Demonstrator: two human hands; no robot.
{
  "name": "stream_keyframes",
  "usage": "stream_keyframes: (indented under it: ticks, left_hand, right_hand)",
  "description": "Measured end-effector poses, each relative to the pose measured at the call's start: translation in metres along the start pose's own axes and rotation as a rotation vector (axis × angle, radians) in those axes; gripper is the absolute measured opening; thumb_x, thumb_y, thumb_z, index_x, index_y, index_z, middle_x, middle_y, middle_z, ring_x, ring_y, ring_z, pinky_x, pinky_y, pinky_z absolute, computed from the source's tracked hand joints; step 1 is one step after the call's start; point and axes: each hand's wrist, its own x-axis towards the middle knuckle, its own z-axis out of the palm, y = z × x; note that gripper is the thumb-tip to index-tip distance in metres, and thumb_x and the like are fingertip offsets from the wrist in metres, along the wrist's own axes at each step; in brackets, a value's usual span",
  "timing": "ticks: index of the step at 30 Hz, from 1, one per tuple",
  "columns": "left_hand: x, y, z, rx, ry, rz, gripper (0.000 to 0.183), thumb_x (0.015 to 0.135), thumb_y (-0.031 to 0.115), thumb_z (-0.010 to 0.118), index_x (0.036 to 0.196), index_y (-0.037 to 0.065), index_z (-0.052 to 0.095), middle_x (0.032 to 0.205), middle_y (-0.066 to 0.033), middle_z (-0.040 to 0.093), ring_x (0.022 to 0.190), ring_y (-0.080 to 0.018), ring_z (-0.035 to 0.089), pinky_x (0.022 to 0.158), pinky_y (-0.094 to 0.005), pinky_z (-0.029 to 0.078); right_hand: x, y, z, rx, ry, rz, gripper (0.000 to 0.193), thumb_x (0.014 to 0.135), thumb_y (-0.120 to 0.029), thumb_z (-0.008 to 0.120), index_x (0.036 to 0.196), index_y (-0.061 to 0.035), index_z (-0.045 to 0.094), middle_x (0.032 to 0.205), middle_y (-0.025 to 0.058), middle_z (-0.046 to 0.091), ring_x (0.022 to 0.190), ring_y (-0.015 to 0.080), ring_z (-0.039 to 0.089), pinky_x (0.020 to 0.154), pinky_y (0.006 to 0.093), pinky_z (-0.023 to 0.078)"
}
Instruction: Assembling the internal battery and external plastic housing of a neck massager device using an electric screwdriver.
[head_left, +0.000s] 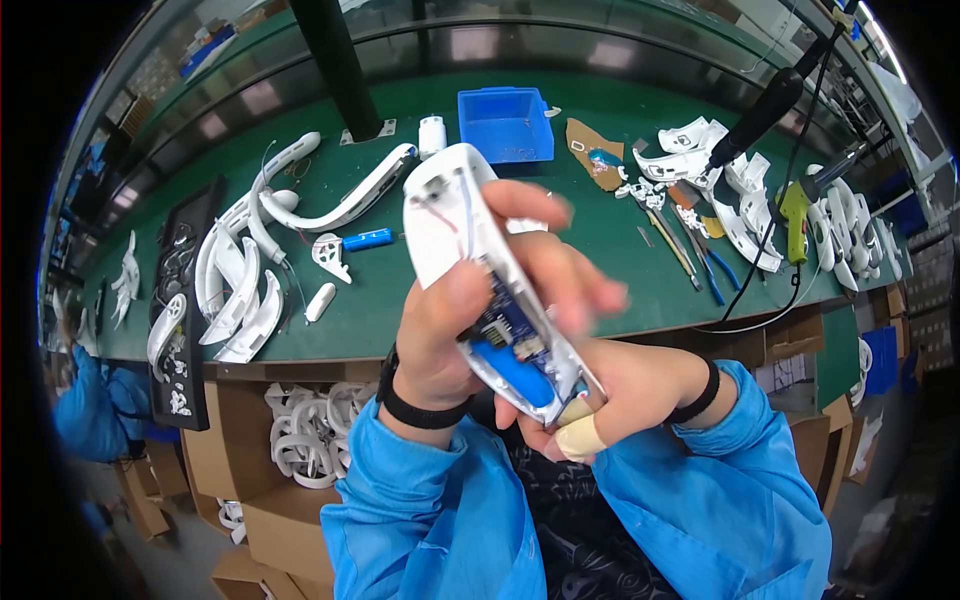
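Held up above the front of the bench is an open white plastic device housing (437,225), tilted with its upper end to the left. Inside it I see a dark blue circuit board (513,322), a blue battery (517,375) and thin wires. My left hand (440,335) grips the housing's left side, its thumb across the middle. Blurred fingers show beyond the right edge. My right hand (635,385) holds the lower end, tan tape around its thumb; its other fingers are mostly hidden underneath.
Curved white shells (240,290), a black tray (185,395) and a loose blue battery (367,239) lie left. A blue bin (505,125) stands behind. Pliers (716,275), a green-handled tool (797,220) and more shells (745,210) are right. Below, a cardboard box (285,520) holds white parts.
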Motion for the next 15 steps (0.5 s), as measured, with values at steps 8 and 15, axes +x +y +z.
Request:
stream_keyframes:
  ticks: [8, 15]
  left_hand:
    - [0.029, 0.017, 0.028, -0.108, 0.246, -0.032, 0.030, 0.107, 0.039, 0.045, 0.110, 0.009, 0.049, 0.073, -0.0043, 0.048, 0.076, -0.0187, 0.052, 0.065, -0.0316, 0.050]
    - [0.040, 0.004, 0.043, -0.306, 0.285, -0.110, 0.030, 0.108, 0.037, 0.043, 0.109, 0.009, 0.054, 0.078, -0.0057, 0.049, 0.081, -0.0194, 0.049, 0.064, -0.0294, 0.046]
  right_hand:
    - [-0.041, -0.004, 0.013, -1.100, 0.933, -0.509, 0.036, 0.081, -0.030, 0.085, 0.096, -0.0044, 0.065, 0.090, 0.0100, 0.063, 0.077, 0.0247, 0.063, 0.065, 0.0350, 0.049]
    - [-0.015, -0.006, 0.014, -1.807, 0.855, -1.213, 0.027, 0.087, -0.040, 0.074, 0.088, -0.0133, 0.068, 0.092, 0.0029, 0.065, 0.089, 0.0244, 0.060, 0.072, 0.0368, 0.043]
